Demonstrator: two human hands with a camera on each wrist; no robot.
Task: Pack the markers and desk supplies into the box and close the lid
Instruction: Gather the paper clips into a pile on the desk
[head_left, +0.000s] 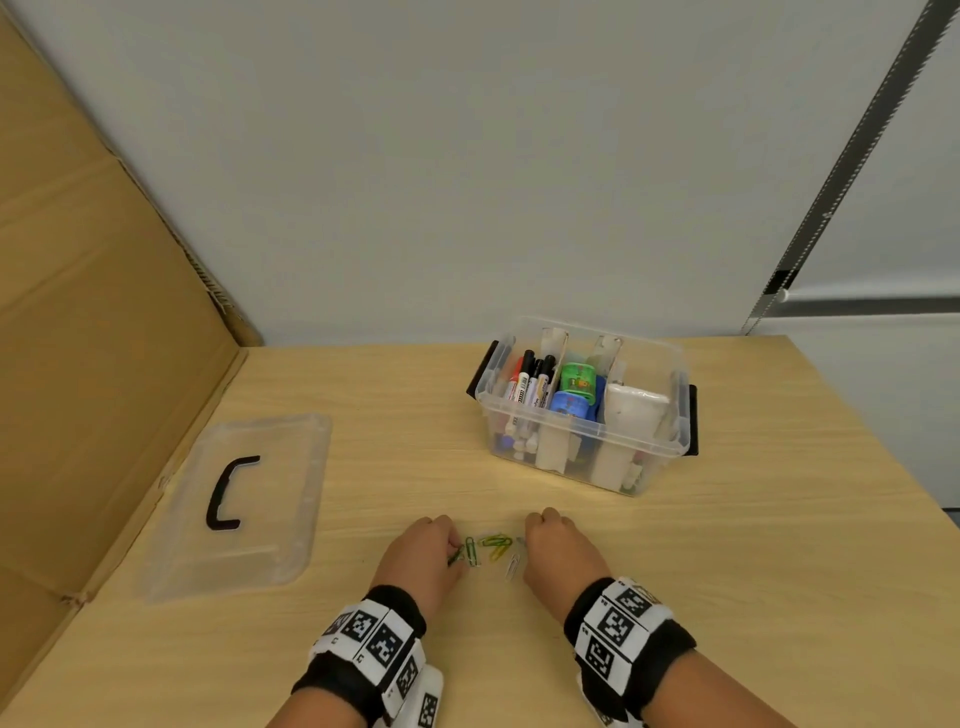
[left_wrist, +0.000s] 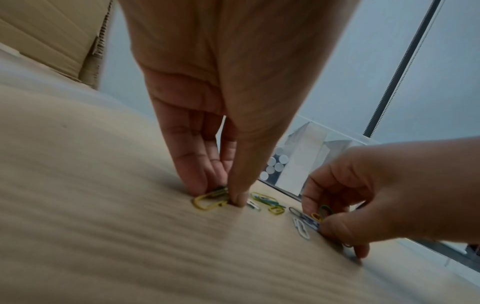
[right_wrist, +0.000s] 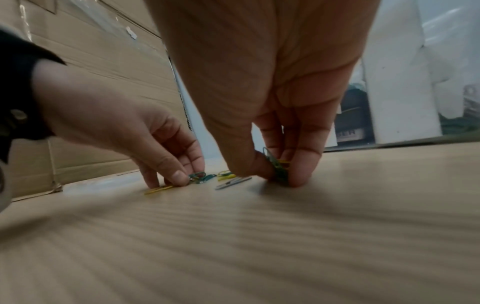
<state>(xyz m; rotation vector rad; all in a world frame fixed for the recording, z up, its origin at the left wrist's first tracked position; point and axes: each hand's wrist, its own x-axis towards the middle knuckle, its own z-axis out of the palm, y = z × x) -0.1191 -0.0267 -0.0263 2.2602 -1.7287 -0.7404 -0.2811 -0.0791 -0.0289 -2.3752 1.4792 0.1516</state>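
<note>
Several coloured paper clips lie on the wooden table near me. My left hand pinches a yellow clip against the table with thumb and fingers. My right hand pinches a small bunch of green and yellow clips. Loose clips stay between the two hands. The clear plastic box stands farther back on the right, lidless, holding markers, a green and a blue item and white pieces. Its clear lid with a black handle lies flat on the left.
A brown cardboard sheet leans along the left side, beside the lid. A grey wall rises behind the table. The table's right edge runs diagonally past the box.
</note>
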